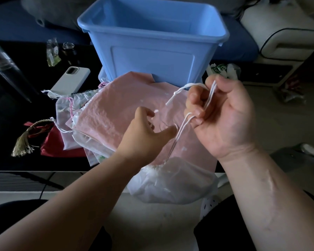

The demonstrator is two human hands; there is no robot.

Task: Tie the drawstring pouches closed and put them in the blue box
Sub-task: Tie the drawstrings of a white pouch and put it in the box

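Both forearms bare, coming in from the bottom edge. Left forearm [71, 205] slants up and to the right. Left hand [145, 136] shows its back, thumb stretched out to the right with its tip at the white cords [180, 128], other digits loosely bent forward. Whether it grips anything is unclear. Right forearm [265, 192] rises steeply. Right hand [225, 122] sits higher, palm toward the camera, fingers [195, 98] curled over the cords running through them.
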